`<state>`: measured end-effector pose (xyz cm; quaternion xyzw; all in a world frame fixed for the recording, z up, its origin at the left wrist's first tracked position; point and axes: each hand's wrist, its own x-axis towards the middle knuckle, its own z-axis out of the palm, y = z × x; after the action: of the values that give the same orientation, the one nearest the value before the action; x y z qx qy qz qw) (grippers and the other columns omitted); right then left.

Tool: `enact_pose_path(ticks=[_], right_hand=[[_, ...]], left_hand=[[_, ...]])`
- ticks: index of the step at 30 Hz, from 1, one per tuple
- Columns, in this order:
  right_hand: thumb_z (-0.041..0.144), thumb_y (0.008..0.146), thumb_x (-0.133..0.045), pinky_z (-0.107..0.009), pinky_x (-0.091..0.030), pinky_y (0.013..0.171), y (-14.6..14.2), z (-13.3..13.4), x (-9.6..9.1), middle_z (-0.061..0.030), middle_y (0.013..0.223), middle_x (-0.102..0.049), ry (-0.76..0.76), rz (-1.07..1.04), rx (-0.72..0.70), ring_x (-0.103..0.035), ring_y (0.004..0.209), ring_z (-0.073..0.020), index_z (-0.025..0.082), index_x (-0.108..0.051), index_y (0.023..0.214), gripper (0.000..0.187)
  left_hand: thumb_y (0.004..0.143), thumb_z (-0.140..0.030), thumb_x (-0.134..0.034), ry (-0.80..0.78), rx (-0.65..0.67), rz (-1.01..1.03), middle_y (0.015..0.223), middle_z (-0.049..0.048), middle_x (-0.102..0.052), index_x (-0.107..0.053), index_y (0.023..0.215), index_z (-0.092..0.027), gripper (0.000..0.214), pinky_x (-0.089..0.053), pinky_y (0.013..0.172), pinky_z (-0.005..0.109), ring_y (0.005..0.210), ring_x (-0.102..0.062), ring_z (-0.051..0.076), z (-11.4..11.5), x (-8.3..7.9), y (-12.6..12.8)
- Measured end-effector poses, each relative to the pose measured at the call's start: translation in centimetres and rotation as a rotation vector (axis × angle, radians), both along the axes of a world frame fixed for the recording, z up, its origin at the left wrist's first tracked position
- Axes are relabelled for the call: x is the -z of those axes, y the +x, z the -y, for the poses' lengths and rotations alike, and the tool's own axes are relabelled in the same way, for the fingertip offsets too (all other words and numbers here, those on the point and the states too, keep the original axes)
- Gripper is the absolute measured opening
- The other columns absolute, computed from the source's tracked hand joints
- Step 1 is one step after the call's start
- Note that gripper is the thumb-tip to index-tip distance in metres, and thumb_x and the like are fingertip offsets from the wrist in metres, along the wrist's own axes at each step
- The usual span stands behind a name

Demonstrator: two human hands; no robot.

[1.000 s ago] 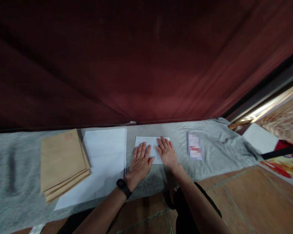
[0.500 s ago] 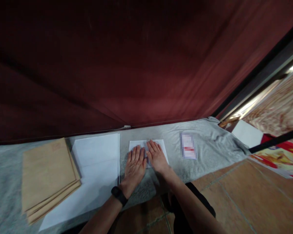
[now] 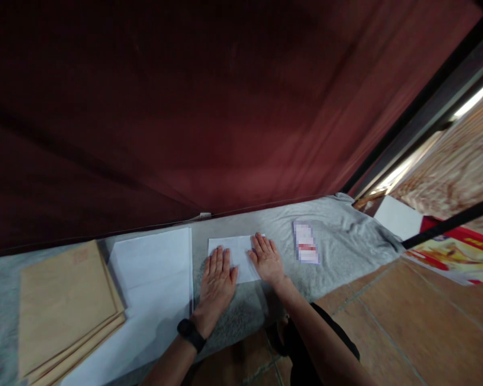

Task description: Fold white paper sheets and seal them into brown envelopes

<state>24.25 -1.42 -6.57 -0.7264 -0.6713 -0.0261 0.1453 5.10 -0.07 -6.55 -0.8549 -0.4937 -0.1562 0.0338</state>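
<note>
A small white sheet of paper [image 3: 241, 257], seemingly folded, lies on the grey cloth in front of me. My left hand [image 3: 218, 279] rests flat on its left side, fingers stretched out and the thumb apart. On its right edge lies my right hand [image 3: 268, 260], also flat with fingers spread. Neither hand grips anything. Larger white sheets [image 3: 156, 279] lie left of my left hand. Brown envelopes [image 3: 66, 300] are stacked partly over them. To the right of my right hand is a blurred-out white slip with a red band [image 3: 306, 244].
Grey cloth [image 3: 338, 230] covers the long narrow surface. A dark red fabric wall [image 3: 209, 134] rises behind it. At the right stand a dark metal bar [image 3: 451, 222], a white box [image 3: 398, 217] and a red-and-yellow printed box [image 3: 454, 252]. Tiled floor [image 3: 418, 316] shows below.
My hands have slid apart over the paper, the left toward its left side and the right toward its right edge. More of the paper's middle shows. The view has shifted slightly.
</note>
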Motion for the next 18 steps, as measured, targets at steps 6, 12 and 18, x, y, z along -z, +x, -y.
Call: enact_pose_path(ticks=[6, 12, 18], right_hand=[[0.043, 0.104, -0.033, -0.049, -0.025, 0.119, 0.0, -0.1, 0.2, -0.0110, 0.158, -0.037, -0.009, 0.005, 0.006, -0.034, 0.147, -0.0273, 0.016, -0.038, 0.153, 0.055], [0.044, 0.104, -0.033, -0.049, -0.026, 0.119, 0.6, 0.1, 0.4, -0.0118, 0.157, -0.039, 0.004, 0.011, 0.023, -0.035, 0.146, -0.0280, 0.017, -0.039, 0.152, 0.056], [0.044, 0.104, -0.033, -0.050, -0.026, 0.118, 1.5, 0.5, 0.5, -0.0152, 0.156, -0.039, 0.000, 0.014, 0.079, -0.037, 0.145, -0.0293, 0.013, -0.038, 0.153, 0.058]], left_hand=[[0.100, -0.035, -0.034, -0.005, 0.021, 0.025, 0.158, 0.0159, -0.036, -0.041, 0.150, -0.010, 0.056, -0.027, 0.120, 0.049, 0.147, -0.033, 0.030, -0.9, -0.5, 0.8], [0.100, -0.042, -0.038, 0.013, 0.054, 0.001, 0.160, 0.0137, -0.035, -0.039, 0.152, -0.019, 0.057, -0.025, 0.120, 0.051, 0.148, -0.032, 0.029, -1.1, 0.1, 0.7], [0.100, -0.046, -0.037, 0.023, 0.008, -0.016, 0.157, 0.0175, -0.037, -0.040, 0.151, -0.013, 0.061, -0.028, 0.119, 0.051, 0.147, -0.033, 0.030, -1.0, 0.1, 0.1]])
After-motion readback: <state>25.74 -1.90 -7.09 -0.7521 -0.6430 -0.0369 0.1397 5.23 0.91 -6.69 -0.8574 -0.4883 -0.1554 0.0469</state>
